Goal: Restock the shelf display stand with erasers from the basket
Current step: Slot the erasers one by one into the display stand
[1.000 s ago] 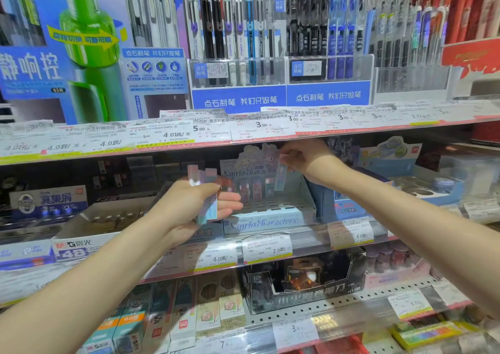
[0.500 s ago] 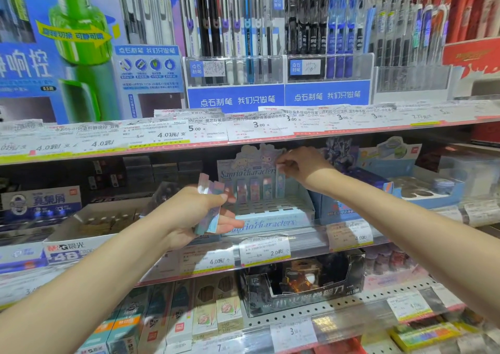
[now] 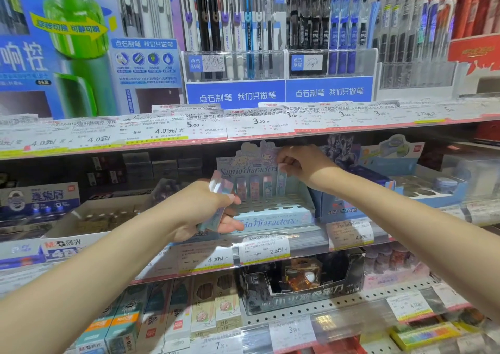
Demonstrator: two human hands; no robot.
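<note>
Left hand closed round a few blurred erasers, partly blocking the stand. Right hand pinching one eraser, seemingly into the back row. Basket unseen.

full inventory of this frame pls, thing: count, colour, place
Display stand: one, pale blue, middle shelf centre; most slots bare.
Erasers in stand: about five, pastel, upright in back row; the rightmost pinched by the right hand.
Erasers in hand: a few, exact count unclear, pastel pink and blue, held in the left hand.
Pens: many, black, blue, white, racks on top shelf.
Price tags: many, white, along the shelf edges.
Black box: one, lower shelf centre.
Pencil boxes: several, beige and teal, lower shelf left.
Blue box: one, right of the stand.
Left hand: in front of the stand.
Right hand: at the back row.
</note>
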